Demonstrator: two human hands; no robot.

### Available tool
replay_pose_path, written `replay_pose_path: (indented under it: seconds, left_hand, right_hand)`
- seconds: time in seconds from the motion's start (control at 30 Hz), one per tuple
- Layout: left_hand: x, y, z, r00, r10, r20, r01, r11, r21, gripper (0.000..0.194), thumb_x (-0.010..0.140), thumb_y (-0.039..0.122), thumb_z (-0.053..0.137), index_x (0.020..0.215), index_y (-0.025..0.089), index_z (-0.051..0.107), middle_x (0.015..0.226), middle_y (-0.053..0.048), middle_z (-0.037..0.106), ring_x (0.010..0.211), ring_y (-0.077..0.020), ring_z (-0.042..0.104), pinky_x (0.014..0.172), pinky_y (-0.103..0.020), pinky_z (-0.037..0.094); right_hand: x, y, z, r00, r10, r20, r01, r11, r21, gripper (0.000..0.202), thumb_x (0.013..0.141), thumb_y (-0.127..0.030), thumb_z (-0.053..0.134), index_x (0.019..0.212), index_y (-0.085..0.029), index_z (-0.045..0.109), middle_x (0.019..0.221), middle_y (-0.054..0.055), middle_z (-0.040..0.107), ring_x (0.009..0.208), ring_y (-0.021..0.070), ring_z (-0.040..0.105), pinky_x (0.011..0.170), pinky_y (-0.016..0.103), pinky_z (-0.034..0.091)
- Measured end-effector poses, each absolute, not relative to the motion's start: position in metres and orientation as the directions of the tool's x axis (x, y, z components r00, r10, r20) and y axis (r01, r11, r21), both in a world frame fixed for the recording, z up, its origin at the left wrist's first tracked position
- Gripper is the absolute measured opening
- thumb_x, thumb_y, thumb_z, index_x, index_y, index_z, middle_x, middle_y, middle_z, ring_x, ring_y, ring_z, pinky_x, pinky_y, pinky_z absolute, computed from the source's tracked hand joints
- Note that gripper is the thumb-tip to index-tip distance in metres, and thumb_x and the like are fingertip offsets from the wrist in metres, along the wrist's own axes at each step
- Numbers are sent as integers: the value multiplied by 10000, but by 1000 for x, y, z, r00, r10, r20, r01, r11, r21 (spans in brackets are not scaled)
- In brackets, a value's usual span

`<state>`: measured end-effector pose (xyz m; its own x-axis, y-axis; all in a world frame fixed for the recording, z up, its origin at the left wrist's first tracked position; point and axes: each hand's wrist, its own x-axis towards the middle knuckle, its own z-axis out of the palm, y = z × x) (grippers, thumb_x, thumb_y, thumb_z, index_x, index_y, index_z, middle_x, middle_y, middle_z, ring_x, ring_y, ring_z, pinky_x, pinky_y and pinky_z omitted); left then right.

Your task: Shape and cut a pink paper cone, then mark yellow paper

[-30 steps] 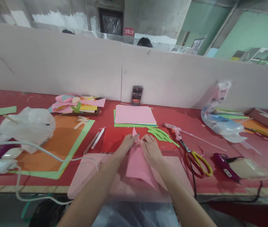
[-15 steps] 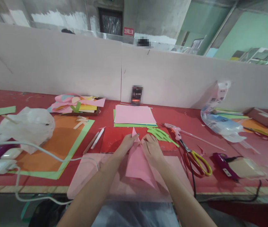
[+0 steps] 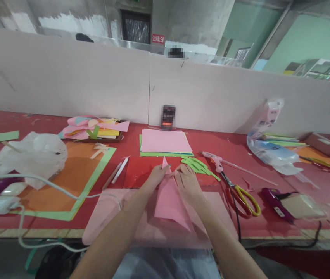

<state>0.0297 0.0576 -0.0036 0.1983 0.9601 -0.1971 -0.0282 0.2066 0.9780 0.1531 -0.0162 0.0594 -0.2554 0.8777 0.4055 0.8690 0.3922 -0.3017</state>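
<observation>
A folded sheet of pink paper [image 3: 170, 203] is held between my two hands, its narrow pointed end facing away from me and its wider end flaring toward me. My left hand [image 3: 156, 176] grips the left edge close to the point. On the opposite edge, my right hand [image 3: 185, 179] has its fingers curled and pinched on the paper; the fingertips are partly hidden. Beneath the sheet lies a pink mat [image 3: 109, 217], with a red board [image 3: 137, 170] just beyond it. Green paper strips [image 3: 198, 166] rest on the board beside my right hand.
Yellow-and-red scissors [image 3: 247, 199] and a pink glue gun [image 3: 215, 159] lie to the right, near a purple power strip [image 3: 278, 205]. A paper stack [image 3: 166, 141] sits ahead. On the left are a white plastic bag [image 3: 33, 155], a pen [image 3: 120, 170] and a white cable [image 3: 51, 181].
</observation>
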Motion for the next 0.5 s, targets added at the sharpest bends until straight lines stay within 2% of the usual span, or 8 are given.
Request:
replay_pose_path:
  seconds: [0.33,0.5]
  left_hand:
    - [29,56,5,194,961,-199,9,201,980,327,656,443,588,634,119,553,572,-19,547,505,-115,490,485,-220,360]
    - [29,56,1,214,957,-198,-16,206,978,360,654,470,586,665,111,557,583,-21,547,506,-112,488,474,-214,357]
  right_hand:
    - [151,-7,57,-274,863,425,892,393,-224,311,913,-187,273,808,-188,566,857,50,525,799,180,440,726,337,304]
    - [153,-7,56,-250,871,422,903,368,-224,307,912,-183,273,795,-178,557,854,48,526,806,175,444,736,333,308]
